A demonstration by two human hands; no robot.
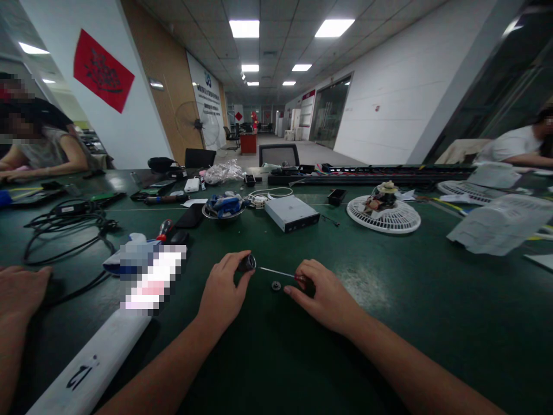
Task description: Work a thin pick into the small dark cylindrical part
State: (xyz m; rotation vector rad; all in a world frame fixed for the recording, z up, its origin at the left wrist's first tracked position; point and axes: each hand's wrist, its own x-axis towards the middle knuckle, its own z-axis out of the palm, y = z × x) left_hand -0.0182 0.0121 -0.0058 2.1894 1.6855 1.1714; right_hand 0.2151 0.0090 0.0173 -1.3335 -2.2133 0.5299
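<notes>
Between thumb and fingers, my left hand (225,282) grips a small black cylindrical part (247,263), its round end turned to the right. My right hand (317,291) is closed around the red handle of a screwdriver (279,272). The screwdriver's metal shaft points left, its tip close to the black part; whether they touch I cannot tell. Just below the shaft, a small dark round piece (276,286) lies on the green table (268,357), near my right thumb.
A silver disc drive (291,213), a metal bowl (223,214) with blue-and-white cloth and a white fan grille (383,216) stand beyond my hands. A red-handled screwdriver (164,229) and black cables (69,222) lie left. Another person's hand (23,288) rests at the left edge.
</notes>
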